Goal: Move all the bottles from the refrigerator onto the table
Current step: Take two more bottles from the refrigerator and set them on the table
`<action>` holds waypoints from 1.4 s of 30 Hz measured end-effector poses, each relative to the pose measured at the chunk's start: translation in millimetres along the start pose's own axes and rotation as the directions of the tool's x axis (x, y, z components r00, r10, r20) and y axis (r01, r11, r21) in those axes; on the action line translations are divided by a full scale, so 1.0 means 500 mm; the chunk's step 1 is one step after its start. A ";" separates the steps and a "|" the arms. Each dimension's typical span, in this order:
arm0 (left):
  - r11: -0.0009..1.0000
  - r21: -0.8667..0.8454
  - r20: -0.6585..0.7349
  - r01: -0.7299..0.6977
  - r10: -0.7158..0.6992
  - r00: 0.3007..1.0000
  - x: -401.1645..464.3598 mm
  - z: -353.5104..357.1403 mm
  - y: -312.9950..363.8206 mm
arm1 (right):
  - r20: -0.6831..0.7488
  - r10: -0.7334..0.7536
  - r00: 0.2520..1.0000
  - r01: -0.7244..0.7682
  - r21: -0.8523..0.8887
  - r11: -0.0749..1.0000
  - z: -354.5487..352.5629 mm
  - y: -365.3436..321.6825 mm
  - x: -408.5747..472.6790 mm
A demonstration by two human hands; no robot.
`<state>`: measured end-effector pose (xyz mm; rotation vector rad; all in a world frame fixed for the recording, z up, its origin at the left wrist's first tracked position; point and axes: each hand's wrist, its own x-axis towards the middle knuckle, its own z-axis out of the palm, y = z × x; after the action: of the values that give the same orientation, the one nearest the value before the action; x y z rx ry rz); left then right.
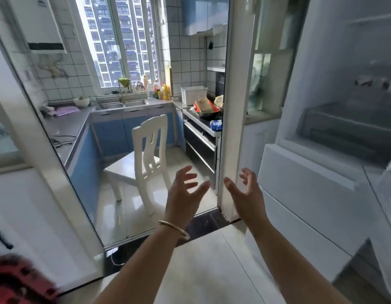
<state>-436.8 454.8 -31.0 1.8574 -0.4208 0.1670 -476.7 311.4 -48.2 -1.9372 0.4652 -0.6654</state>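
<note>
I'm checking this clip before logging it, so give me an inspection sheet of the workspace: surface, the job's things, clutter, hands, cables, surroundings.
Surface: no table in view; pale tiled floor underfoot.
Job's things: refrigerator at right, open and blurred; no bottles can be made out inside.
Clutter: several bottles on the kitchen counter by the window; white basket; bowl of packets on the stove.
Hands: left hand and right hand both raised, fingers spread, holding nothing; bangle on left wrist.
Cables: black cable on the left counter; white cable on the floor by the door track.
Surroundings: white chair, sink, window.
</note>
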 end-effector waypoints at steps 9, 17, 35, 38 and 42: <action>0.983 -0.177 0.294 -0.039 0.091 0.951 0.320 0.253 -0.020 | -0.278 0.054 0.959 -0.097 -0.143 0.985 -0.053 0.085 0.288; 0.944 -0.314 0.552 -0.096 0.264 0.791 0.578 0.523 0.016 | -0.569 0.099 0.816 -0.217 -0.144 0.966 -0.142 0.153 0.529; 0.872 -0.489 0.685 -0.013 0.393 0.613 0.777 1.131 0.239 | -0.863 0.108 0.494 -0.240 -0.016 0.971 -0.577 0.348 0.950; 0.849 -0.525 0.700 0.055 0.394 0.596 0.800 1.223 0.298 | -0.896 0.128 0.425 -0.252 0.019 0.968 -0.667 0.374 1.007; 0.828 -0.509 0.770 0.234 0.318 0.553 0.827 1.335 0.366 | -0.929 0.123 0.350 -0.239 0.038 0.970 -0.755 0.406 1.059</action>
<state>-184.6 -306.6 48.3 1.1941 -1.0620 -0.8113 -311.3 -344.2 34.1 -1.3526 1.4365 -1.6231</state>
